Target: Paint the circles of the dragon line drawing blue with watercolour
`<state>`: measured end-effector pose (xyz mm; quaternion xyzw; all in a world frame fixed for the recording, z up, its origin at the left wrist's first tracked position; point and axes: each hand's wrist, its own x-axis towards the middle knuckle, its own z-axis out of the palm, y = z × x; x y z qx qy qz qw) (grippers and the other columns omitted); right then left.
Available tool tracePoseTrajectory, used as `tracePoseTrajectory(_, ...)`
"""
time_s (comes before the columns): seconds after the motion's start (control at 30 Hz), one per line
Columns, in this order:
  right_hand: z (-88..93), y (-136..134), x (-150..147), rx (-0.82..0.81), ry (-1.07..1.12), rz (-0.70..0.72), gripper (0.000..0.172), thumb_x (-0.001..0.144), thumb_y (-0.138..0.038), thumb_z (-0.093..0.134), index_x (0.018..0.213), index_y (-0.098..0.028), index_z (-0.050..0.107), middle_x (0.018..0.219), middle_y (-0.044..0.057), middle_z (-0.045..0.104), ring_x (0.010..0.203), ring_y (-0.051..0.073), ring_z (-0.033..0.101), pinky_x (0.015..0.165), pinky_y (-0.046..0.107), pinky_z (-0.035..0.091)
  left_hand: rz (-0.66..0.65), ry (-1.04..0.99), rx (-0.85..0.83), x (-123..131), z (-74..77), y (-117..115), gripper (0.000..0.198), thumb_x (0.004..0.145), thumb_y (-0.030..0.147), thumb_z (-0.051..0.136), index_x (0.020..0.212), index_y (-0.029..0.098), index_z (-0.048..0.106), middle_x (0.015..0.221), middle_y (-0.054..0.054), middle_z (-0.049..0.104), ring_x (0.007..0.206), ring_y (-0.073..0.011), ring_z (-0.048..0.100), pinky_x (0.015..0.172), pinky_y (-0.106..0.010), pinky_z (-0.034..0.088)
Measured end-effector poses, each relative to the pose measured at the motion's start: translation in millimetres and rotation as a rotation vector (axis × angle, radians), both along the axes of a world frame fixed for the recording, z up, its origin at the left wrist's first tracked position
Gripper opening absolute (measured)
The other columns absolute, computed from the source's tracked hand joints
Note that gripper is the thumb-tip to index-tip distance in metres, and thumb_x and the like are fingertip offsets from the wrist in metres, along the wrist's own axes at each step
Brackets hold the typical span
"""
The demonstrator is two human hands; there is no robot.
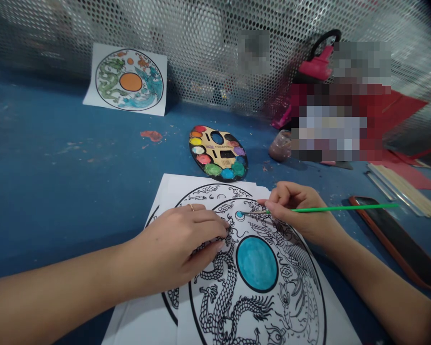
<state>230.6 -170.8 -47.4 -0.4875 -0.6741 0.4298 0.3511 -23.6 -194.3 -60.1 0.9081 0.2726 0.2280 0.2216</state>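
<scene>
In my right hand (296,206) is a thin green paintbrush (330,209), pinched near its bristles. Its tip touches a small circle painted blue near the top of a line drawing (233,282) of a dragon and a phoenix. The drawing's large central disc is filled with blue paint. My left hand (190,239) lies flat over the left part of the sheet, fingers stretched toward the small circle. More printed sheets (172,184) lie beneath the top one. Beyond them sits an oval paint palette (219,153) with several colours.
A coloured dragon-and-phoenix picture (129,79) leans against the perforated metal panel (187,52). A jar of murky liquid (280,146) stands right of the palette. A phone in a brown case (398,244) lies beside my right forearm on the blue table (57,158). Part of the background is pixelated.
</scene>
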Motion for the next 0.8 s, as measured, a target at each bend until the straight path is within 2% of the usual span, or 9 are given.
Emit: tracePoseTrajectory(0.8, 0.5, -0.2, 0.7, -0.008, 0.004, 0.011, 0.035, 0.079, -0.025, 0.065, 0.059, -0.020, 0.036, 0.061, -0.003, 0.046, 0.056, 0.010, 0.039, 0.054, 0.026, 0.039, 0.003, 0.004, 0.005, -0.1, 0.7, -1.1, 0.022, 0.091, 0.020, 0.044, 0.102, 0.018, 0.063, 0.100, -0.006, 0.067, 0.088, -0.0183, 0.061, 0.077, -0.032, 0.051)
